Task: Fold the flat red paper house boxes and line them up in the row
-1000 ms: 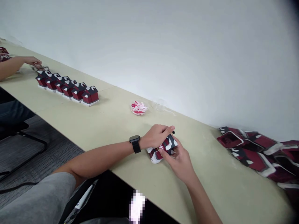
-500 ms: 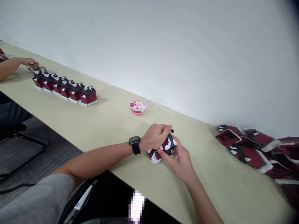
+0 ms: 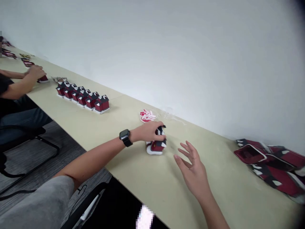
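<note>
My left hand (image 3: 149, 131) grips a small toy house (image 3: 157, 147) from above, its fingers around the roof. The house has dark red walls, a dark roof with white snow patches and a white base; it is upright, at or just above the table. My fingers hide much of the roof. Off to the right, my right hand (image 3: 192, 170) is open, fingers apart, holding nothing. Just behind my left hand is a clear round tub (image 3: 147, 115) of small red and white pieces.
A row of several similar houses (image 3: 83, 97) stands to the left on the long table (image 3: 128, 171). More houses (image 3: 274, 165) lie piled at the right. Beyond the row, a co-worker's hands (image 3: 35, 72) are at another house. A clear lid (image 3: 168, 114) lies by the wall.
My right hand has let go of the house and moved away to the right, opening. The left hand now holds the house alone, upright. The co-worker's hands have shifted.
</note>
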`<action>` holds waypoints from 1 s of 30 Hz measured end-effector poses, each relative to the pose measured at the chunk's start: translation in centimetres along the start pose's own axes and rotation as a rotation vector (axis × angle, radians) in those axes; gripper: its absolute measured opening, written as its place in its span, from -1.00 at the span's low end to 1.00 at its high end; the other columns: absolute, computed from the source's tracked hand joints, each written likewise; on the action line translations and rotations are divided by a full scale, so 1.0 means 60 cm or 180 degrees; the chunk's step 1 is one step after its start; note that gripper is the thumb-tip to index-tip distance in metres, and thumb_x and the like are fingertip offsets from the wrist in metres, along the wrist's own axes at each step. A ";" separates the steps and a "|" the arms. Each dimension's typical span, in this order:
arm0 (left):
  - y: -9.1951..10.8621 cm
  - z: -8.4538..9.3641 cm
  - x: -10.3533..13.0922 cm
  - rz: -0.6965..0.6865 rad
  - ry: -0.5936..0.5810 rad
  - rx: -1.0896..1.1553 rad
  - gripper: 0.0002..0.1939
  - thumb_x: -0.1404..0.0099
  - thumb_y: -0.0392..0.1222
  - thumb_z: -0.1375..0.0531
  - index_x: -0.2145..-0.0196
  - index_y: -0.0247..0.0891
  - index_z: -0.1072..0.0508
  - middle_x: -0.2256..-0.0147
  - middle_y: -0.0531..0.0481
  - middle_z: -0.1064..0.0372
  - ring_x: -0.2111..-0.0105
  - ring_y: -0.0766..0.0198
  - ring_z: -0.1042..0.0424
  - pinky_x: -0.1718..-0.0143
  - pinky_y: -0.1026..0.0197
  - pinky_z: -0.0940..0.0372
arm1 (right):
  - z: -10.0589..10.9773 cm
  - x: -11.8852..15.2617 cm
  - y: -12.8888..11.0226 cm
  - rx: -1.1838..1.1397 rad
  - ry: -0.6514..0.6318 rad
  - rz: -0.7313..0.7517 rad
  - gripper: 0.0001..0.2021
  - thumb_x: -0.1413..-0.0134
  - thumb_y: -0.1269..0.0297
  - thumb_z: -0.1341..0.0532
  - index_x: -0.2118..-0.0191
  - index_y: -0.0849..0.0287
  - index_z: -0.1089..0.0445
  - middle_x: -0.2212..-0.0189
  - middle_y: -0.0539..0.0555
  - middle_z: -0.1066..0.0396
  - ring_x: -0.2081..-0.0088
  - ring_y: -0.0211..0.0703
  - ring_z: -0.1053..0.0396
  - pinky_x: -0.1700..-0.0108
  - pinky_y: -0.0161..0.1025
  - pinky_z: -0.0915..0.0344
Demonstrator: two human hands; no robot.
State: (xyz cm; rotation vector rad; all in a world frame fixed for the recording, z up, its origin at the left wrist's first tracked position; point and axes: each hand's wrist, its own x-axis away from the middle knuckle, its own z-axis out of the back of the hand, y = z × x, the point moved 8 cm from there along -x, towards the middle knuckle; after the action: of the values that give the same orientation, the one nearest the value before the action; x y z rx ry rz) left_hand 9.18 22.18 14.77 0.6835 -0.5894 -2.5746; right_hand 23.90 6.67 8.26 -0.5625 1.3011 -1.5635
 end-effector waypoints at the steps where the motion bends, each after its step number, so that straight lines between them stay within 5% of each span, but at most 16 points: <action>1: -0.028 0.022 0.007 0.0084 -0.0003 -0.0131 -0.49 -0.29 0.09 -0.22 -0.06 -0.29 -0.44 0.15 -0.18 -0.50 0.21 0.09 -0.47 0.21 0.20 -0.26 | 0.004 0.000 0.001 0.0138 0.0059 -0.0023 -0.28 -0.12 -0.10 -0.30 -0.34 -0.17 -0.07 -0.27 0.09 -0.25 -0.19 0.05 -0.33 -0.09 0.06 -0.42; 7: -0.197 0.164 0.074 0.1033 0.0000 -0.0395 -0.38 -0.31 -0.03 -0.12 -0.30 -0.23 -0.28 -0.18 -0.17 -0.37 -0.02 0.06 -0.42 -0.02 0.21 -0.24 | 0.013 -0.005 0.016 0.0425 0.0193 -0.0095 -0.36 -0.11 -0.20 -0.24 -0.27 -0.17 -0.17 -0.19 0.07 -0.35 -0.10 0.09 -0.39 0.05 0.06 -0.47; 11: -0.263 0.233 0.103 0.1340 0.0205 -0.0749 -0.31 -0.30 -0.01 -0.14 -0.34 -0.23 -0.22 -0.28 -0.17 -0.25 -0.13 0.02 -0.35 -0.13 0.19 -0.17 | 0.010 -0.007 0.025 0.0386 0.0178 -0.0037 -0.37 -0.10 -0.20 -0.25 -0.24 -0.18 -0.20 -0.18 0.07 -0.35 -0.06 0.11 -0.41 0.08 0.08 -0.49; 21: -0.354 0.268 0.123 0.1395 0.0244 -0.2027 -0.43 -0.29 -0.16 -0.14 -0.24 -0.24 -0.24 -0.06 -0.21 -0.37 0.01 0.01 -0.39 -0.01 0.10 -0.27 | 0.016 -0.011 0.040 0.0499 0.0138 -0.0107 -0.43 -0.12 -0.22 -0.22 -0.20 -0.19 -0.24 -0.18 0.03 -0.36 -0.05 0.10 -0.42 0.10 0.05 -0.50; 30: -0.391 0.291 0.158 0.1688 0.0421 -0.2471 -0.40 -0.31 -0.21 -0.11 -0.28 -0.28 -0.18 -0.09 -0.24 -0.34 -0.05 -0.06 -0.28 -0.03 0.04 -0.25 | 0.018 -0.017 0.062 0.0592 0.0022 -0.0179 -0.38 -0.05 -0.29 -0.21 -0.20 -0.22 -0.24 -0.19 0.00 -0.35 -0.06 0.13 -0.43 0.05 0.08 -0.48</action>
State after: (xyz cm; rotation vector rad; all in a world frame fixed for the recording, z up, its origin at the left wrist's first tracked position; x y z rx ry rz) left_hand -14.25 42.07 13.55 0.3500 0.2576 -1.9928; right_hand 26.65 7.27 5.44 -0.4799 1.1384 -1.7131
